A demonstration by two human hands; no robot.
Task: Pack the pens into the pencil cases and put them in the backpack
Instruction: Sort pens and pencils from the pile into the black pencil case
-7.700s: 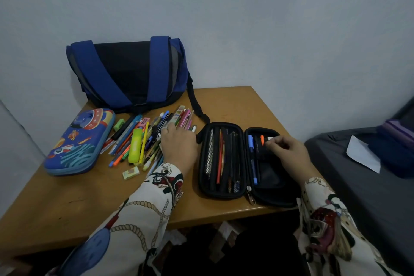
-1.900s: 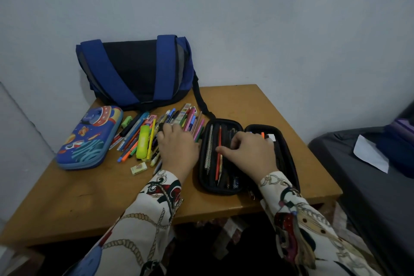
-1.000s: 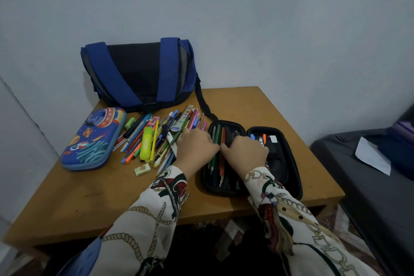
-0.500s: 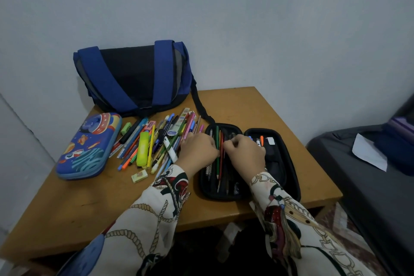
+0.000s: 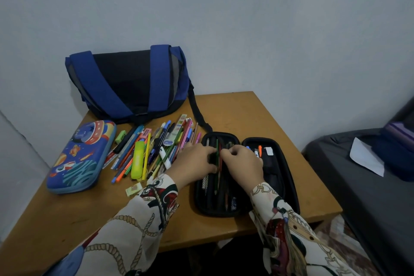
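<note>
Both hands (image 5: 197,161) (image 5: 243,161) pinch a light, stiff green pencil (image 5: 216,163) mid-shaft, sliding it under the black case (image 5: 289,177) loops

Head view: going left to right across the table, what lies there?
Blue rocket-print pencil case → loose heap of coloured pens → left hand → right hand → open black pencil case, both hands at its left half.

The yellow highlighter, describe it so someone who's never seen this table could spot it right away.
On the wooden table, find the loose pile of pens between the blue rocket case and the open black case. The highlighter lies in that pile's left half: short, fat, neon yellow-green among thin pens.
</note>
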